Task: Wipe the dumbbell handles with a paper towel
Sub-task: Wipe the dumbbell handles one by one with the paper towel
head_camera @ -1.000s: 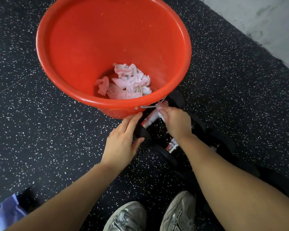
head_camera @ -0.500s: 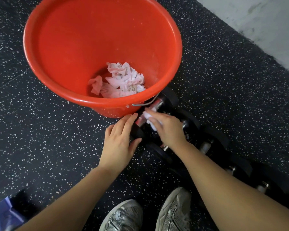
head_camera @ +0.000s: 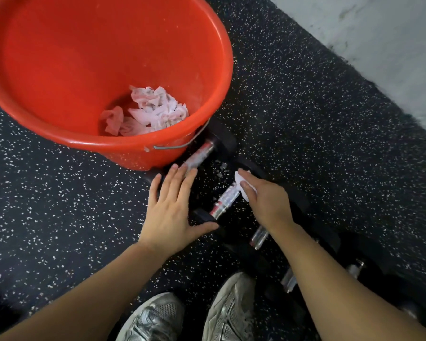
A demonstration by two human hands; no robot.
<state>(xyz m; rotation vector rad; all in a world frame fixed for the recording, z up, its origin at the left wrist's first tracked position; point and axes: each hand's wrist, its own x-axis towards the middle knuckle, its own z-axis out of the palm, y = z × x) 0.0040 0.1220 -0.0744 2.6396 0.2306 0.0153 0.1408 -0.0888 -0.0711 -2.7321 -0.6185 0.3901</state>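
The place looks like a gym: black rubber flooring (head_camera: 305, 107) flecked with white covers the ground up to a pale concrete strip (head_camera: 391, 45), and a row of dumbbells (head_camera: 225, 200) with black heads and chrome handles lies on it.

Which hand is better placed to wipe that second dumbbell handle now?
The right hand: it already holds the paper towel against the top of the handle. The left hand lies open and flat, empty, beside the dumbbell's near end.
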